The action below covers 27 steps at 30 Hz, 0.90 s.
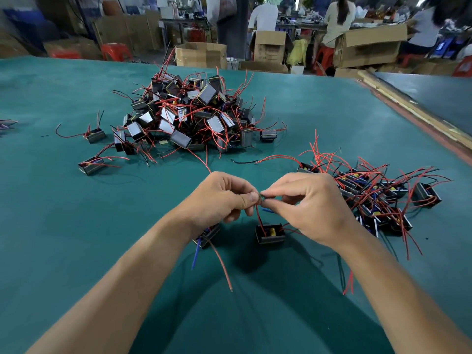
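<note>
Over the green surface point(76, 226), left hand point(219, 198) and right hand point(311, 200) both pinch the red wire point(259, 219) of a small black box point(270, 235); tugging too hard might tear it loose.

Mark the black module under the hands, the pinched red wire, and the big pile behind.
black module point(270, 238): head view, on its near side wall.
red wire point(259, 218): head view, mid-stretch, just above the module.
big pile point(194, 116): head view, on the heap's middle.

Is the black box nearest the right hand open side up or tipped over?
Open side up: the black box shows its yellow part inside; the red wire rises from it.
</note>
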{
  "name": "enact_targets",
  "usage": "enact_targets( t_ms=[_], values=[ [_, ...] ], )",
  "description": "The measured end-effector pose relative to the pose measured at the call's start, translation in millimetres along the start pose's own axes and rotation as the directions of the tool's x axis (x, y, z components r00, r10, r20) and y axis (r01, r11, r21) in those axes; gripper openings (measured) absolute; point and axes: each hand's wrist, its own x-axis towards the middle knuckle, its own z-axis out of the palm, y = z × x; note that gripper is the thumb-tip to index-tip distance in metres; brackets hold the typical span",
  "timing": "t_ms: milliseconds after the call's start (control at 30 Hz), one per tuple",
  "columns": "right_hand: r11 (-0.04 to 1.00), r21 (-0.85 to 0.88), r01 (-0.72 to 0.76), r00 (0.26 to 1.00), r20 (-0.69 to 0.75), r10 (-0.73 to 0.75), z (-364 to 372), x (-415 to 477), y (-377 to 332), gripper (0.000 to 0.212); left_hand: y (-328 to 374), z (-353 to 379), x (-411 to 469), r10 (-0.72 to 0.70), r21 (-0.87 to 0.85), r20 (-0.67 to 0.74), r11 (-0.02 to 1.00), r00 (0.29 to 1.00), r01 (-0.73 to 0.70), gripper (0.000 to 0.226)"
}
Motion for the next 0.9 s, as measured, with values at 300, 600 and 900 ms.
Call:
enact_targets(
  t_ms=[300, 600, 900],
  values=[
    [1.000, 0.014, -0.008, 1.000, 0.028, 0.008, -1.1, -0.5, -1.9, 0.004, 0.8, -0.4, -2.7, 0.001, 0.030, 0.000, 1.000, 1.000, -0.001, 0.016],
    [0.997, 0.005, -0.075, 0.997, -0.018, 0.075, 0.5, -0.6, -5.8, 0.019, 0.8, 4.1, -3.2, 0.061, 0.056, 0.045, 0.996, 0.997, -0.063, 0.013],
    [0.996, 0.002, -0.090, 0.992, 0.090, 0.089, -3.5, -1.1, -3.1, 0.023, 3.3, 3.3, -3.8, 0.044, 0.048, 0.014, 0.998, 0.999, -0.045, 0.018]
  ],
)
